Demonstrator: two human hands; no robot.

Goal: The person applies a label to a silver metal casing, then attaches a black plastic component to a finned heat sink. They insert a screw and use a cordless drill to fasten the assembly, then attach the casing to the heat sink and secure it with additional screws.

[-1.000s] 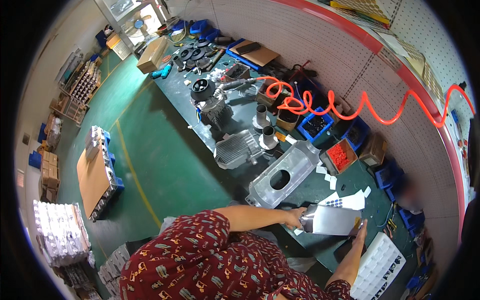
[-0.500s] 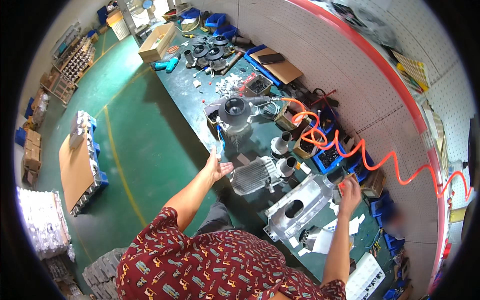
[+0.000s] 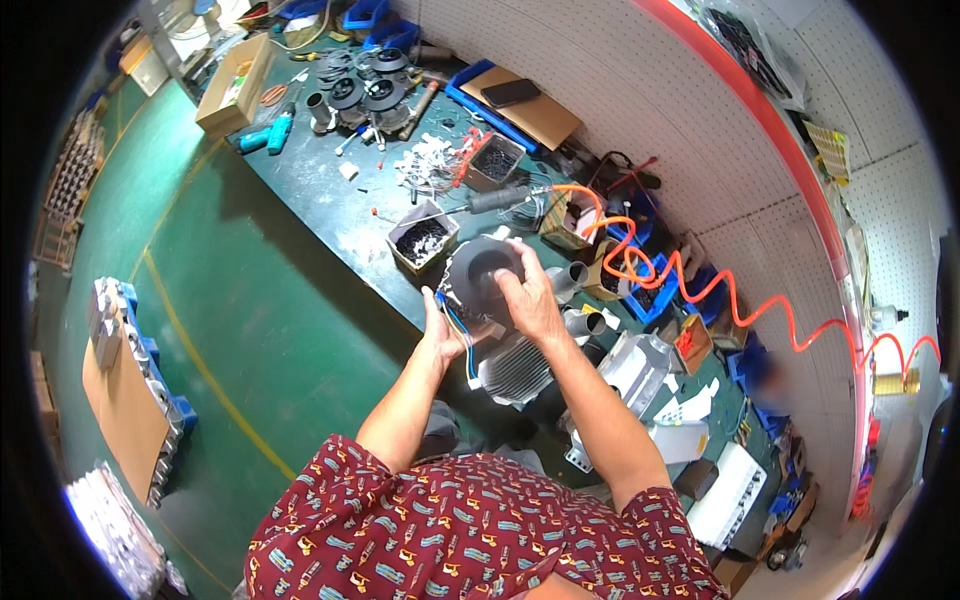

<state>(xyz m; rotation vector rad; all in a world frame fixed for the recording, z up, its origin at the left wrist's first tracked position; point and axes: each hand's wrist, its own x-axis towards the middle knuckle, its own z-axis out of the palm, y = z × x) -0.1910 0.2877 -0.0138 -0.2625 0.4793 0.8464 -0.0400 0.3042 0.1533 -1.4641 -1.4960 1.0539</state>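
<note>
A dark round fan unit (image 3: pixel 470 268), with an open hub and a metal body, is held between my two hands over the bench edge. My right hand (image 3: pixel 530 298) grips its right rim, the thumb at the central opening. Against its left lower side rests my left hand (image 3: pixel 440 330), fingers partly hidden by the unit. Blue, yellow and white wires (image 3: pixel 462 345) hang from it down to a small white connector. Below lies a finned metal casting (image 3: pixel 515 370); to its right is a larger silver housing (image 3: pixel 635 370).
An air screwdriver (image 3: pixel 500 198) on a coiled orange hose (image 3: pixel 735 298) lies behind a box of black screws (image 3: pixel 422 240). More fan units (image 3: pixel 383 95) and a teal drill (image 3: pixel 282 130) sit farther back. Blue bins and small boxes line the pegboard wall.
My right hand has come from the far right to the fan unit. The unit has left its spot near the air screwdriver and is now held nearer me. My view has shifted.
</note>
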